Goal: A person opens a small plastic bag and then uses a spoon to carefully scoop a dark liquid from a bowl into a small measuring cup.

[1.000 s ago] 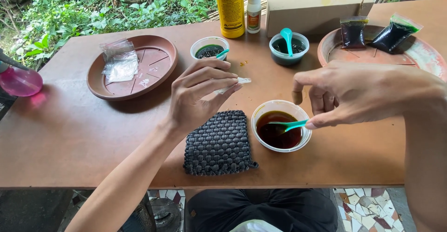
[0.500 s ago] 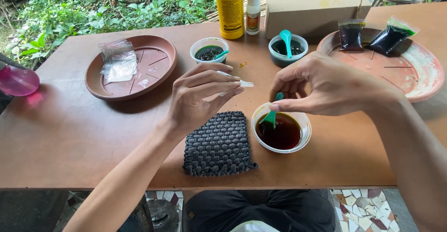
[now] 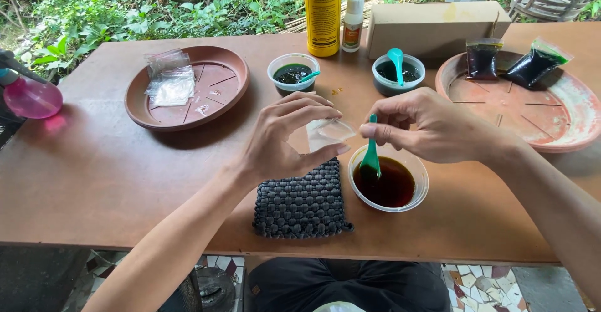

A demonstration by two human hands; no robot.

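Observation:
My left hand [image 3: 285, 138] holds a small clear plastic bag [image 3: 327, 132] by its edge, just above a dark woven mat [image 3: 302, 201]. My right hand [image 3: 432, 124] pinches the handle of a teal spoon [image 3: 371, 155], whose bowl dips into dark brown liquid in a clear cup [image 3: 389, 177]. The bag hangs right beside the spoon and the cup's left rim. The cup stands on the brown table [image 3: 94, 180] to the right of the mat.
Two more cups of dark green liquid [image 3: 292, 73] [image 3: 398, 74] with teal spoons stand behind. A brown dish [image 3: 219, 90] holds empty clear bags; a dish on the right [image 3: 563, 121] holds filled dark bags. A yellow bottle [image 3: 322, 13], small bottle [image 3: 354, 15], cardboard box [image 3: 438, 27] and pink spray bottle [image 3: 31, 96] stand around.
My right hand has lifted the spoon from lying flat in the cup to nearly upright and moved left toward the bag. My left hand has brought the bag closer to the cup.

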